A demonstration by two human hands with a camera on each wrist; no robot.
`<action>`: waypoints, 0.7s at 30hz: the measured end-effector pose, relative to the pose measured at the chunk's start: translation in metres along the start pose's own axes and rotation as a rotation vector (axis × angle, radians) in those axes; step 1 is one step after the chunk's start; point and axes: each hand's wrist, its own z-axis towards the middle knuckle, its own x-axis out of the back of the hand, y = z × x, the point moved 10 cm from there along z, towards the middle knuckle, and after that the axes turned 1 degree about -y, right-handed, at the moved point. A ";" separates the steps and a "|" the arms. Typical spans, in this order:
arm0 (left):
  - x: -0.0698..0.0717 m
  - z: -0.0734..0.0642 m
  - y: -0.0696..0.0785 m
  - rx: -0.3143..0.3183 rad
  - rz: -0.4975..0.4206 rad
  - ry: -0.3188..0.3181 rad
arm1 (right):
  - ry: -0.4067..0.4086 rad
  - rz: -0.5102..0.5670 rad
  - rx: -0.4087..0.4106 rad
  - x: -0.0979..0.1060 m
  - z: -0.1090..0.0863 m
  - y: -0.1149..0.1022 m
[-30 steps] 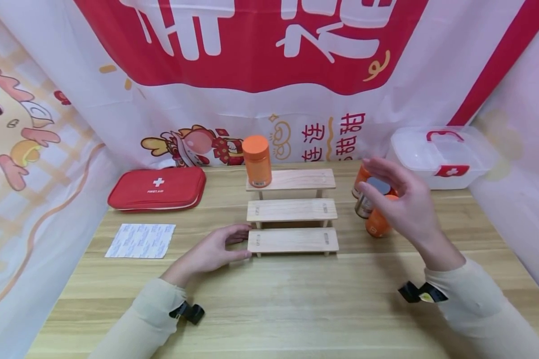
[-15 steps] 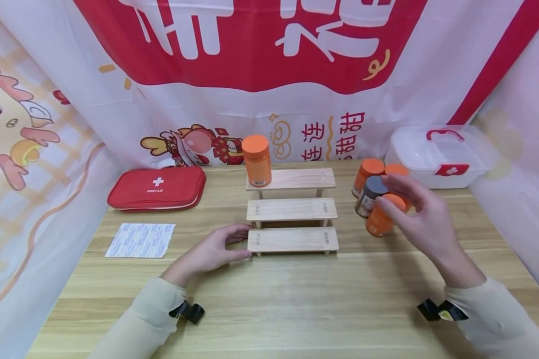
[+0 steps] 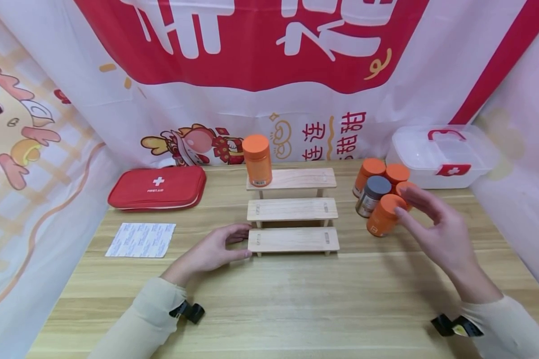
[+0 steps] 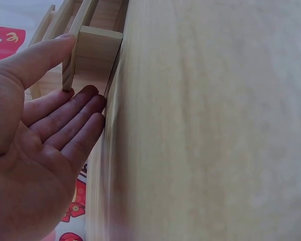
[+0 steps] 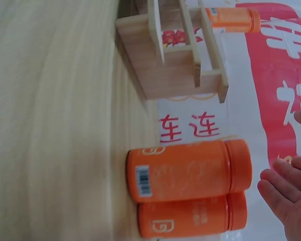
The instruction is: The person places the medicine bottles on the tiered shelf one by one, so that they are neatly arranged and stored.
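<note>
A three-step wooden stand stands mid-table, an orange bottle upright on the left of its top step. My left hand rests at the stand's left end, thumb at the lowest step's edge; in the left wrist view its fingers extend beside the board. To the right, several orange-capped bottles cluster round a grey-capped bottle. Over the near right side of this cluster hovers my right hand, thumb and fingers spread, holding nothing. The right wrist view shows its fingertips apart from the orange caps.
Back left lies a red first aid pouch, with a white printed sheet in front of it. A clear plastic box with a red handle stands behind the bottles. Printed cloth hangs along the back and sides.
My right hand has drawn back toward the near right, uncovering more of the bottles. The left hand, the stand and the bottle on it have stayed put.
</note>
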 end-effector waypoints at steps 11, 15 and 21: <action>-0.001 0.000 0.000 0.008 -0.005 -0.003 | 0.000 -0.020 -0.073 0.001 -0.013 0.030; -0.001 0.001 -0.001 0.011 -0.002 -0.004 | -0.018 -0.025 -0.104 -0.002 -0.015 0.039; -0.001 0.001 0.000 0.007 -0.008 -0.007 | -0.070 -0.021 -0.149 -0.009 -0.019 0.051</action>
